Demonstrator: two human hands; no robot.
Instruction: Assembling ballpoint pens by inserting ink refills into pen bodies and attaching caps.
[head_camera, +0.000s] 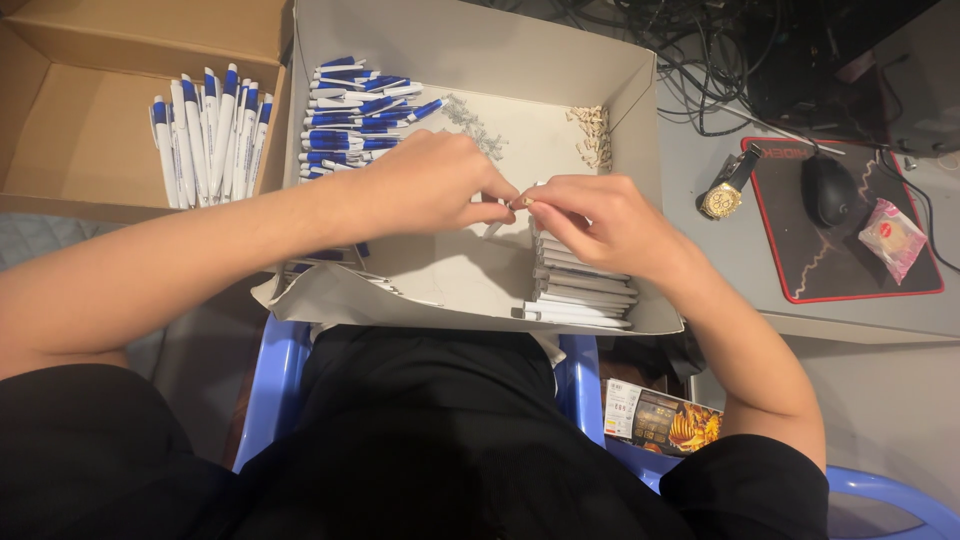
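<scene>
Pen parts are what both hands meet over: a slim white plastic pen barrel (497, 228) held above the middle of a shallow grey cardboard tray (470, 60). The left hand (425, 185) has its grip pressed together on the barrel's upper end, thumb against forefinger. The right hand (590, 220) pinches a tiny pale piece (524, 201) at the barrel's tip; what kind of piece it is stays too small to tell.

Doing this well, I judge, means keeping the barrel steady with the left grip while the right lines the small piece straight with the opening, working low over the tray so a dropped piece lands inside.

Within the tray lie a heap of blue-and-white pens (355, 115) at the far left, a scatter of small grey springs (472, 122), a cluster of small beige parts (592, 135), and a stack of white barrels (580, 290) under the right wrist. A brown cardboard box (70, 130) to the left holds more blue-and-white pens (212, 135).

On the grey surface (700, 255) to the right rest a gold wristwatch (724, 190), a black mouse (826, 188) on a red-edged black mat (850, 270), a pink wrapped sweet (892, 238), and tangled black cables (700, 70). The person sits on a blue plastic chair (275, 385).
</scene>
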